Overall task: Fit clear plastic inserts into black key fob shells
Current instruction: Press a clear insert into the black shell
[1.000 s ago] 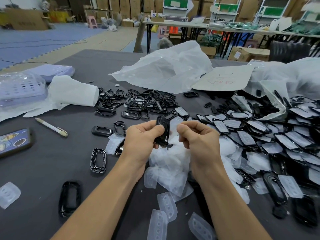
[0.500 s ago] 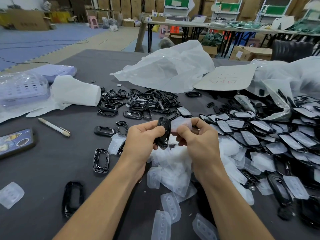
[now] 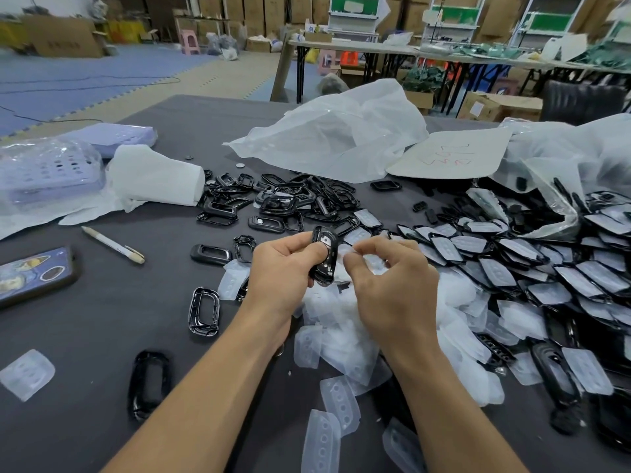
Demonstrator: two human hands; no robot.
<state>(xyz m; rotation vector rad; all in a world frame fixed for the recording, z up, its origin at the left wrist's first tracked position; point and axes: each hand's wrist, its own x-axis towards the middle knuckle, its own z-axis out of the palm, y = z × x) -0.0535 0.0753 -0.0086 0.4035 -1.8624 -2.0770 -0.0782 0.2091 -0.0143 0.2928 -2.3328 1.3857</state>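
Cardboard boxes [image 3: 61,39] are lining the far wall of this warehouse room, folding tables [image 3: 375,49] are standing at 1 o'clock and blue floor mats [image 3: 85,73] are lying at 10. Nearer me, a dark grey table [image 3: 102,319] is carrying the work. At its centre the left hand [image 3: 283,268] is gripping a black key fob shell [image 3: 324,257] upright, fingers curled round it. The right hand [image 3: 392,285], at the shell's 3 o'clock, is pinching a clear insert [image 3: 372,261] close beside it. Loose inserts [image 3: 341,336] are piling under the wrists at 6, empty shells [image 3: 283,199] are heaping at 12 and filled shells [image 3: 546,268] are spreading at 3. A pen [image 3: 112,245] and a phone [image 3: 34,274] are lying at 9
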